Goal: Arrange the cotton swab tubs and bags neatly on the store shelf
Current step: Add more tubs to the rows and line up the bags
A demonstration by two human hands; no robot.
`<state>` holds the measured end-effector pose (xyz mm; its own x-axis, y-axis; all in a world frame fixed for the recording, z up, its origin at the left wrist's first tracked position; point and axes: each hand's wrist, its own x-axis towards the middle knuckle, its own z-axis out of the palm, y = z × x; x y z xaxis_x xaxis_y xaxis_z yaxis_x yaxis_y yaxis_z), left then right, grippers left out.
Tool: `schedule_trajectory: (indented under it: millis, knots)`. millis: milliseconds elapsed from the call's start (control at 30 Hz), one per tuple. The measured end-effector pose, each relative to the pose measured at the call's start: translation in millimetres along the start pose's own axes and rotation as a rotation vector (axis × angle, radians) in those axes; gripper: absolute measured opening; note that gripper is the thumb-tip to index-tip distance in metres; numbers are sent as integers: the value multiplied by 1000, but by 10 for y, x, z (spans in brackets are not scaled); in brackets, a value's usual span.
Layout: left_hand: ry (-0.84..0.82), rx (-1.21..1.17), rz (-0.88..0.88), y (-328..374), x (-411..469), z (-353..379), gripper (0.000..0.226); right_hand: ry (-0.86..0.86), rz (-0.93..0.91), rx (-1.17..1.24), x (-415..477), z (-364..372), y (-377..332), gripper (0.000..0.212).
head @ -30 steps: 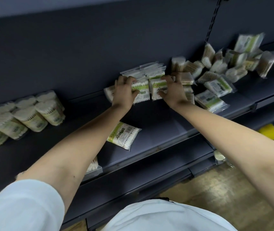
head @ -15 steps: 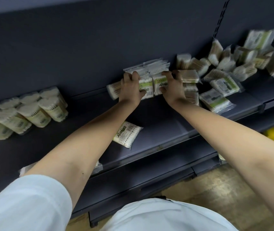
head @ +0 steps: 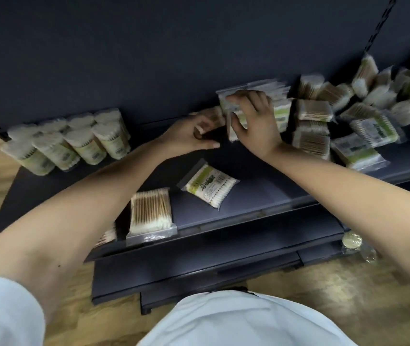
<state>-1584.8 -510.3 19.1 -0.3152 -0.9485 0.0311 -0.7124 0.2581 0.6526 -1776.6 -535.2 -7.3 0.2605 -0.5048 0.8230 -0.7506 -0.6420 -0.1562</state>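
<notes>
1. The row of clear green-labelled cotton swab bags (head: pixel 280 108) stands on edge at the back of the dark blue metal shelf (head: pixel 261 198), against the rear panel.
2. The right hand (head: pixel 256 123) sits on the left end of that row. Its fingers (head: pixel 249 98) are bent over the bag tops and the thumb is down the front, gripping the nearest bags.
3. The left hand (head: pixel 194 137) is just left of the row, fingers curled inward beside a blurred bag of wooden-stick swabs (head: pixel 215 116). I cannot tell whether it holds that bag.
4. In front of the row, apart from it, a single green-labelled bag (head: pixel 207 186) lies flat.
5. Further forward and left of the row, a clear flat bag of wooden-stick swabs (head: pixel 150 213) lies at the shelf's front edge.
6. Right of the row and touching it is a jumbled heap of swab bags (head: pixel 363 113), tilted every way.
7. Well to the left of the row, the round clear tubs of cotton swabs (head: pixel 74 141) are grouped in two ranks.
</notes>
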Motion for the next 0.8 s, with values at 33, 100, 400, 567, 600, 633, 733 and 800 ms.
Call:
schedule_trajectory:
  millis: [33,100,400,567,600,633,733,800]
  knots:
    - [-88,-15,-15,-48,-91,-36,45,-4,3,38,18,73,-98,37]
    - [-232,7,-39,-123,-254,-58,51,-42,70,129,49,192,-274,38]
    - [-358,168,-80,-342,-542,-19,49,-257,149,317,11,421,-554,37]
    - [-289,-76,-117,-367,-594,-23,24,-271,114,383,-25,437,-527,34]
    - [-274,-115,-127,-371,-601,-23,22,-268,112,393,-28,440,-517,34]
    - [-251,-142,-139,-377,-604,-21,22,-267,115,401,-33,438,-508,34]
    - [-177,-139,-141,-418,-592,-26,23,-257,121,413,-36,427,-488,33]
    - [-170,-113,-146,-454,-580,-38,22,-264,116,424,-30,405,-487,34]
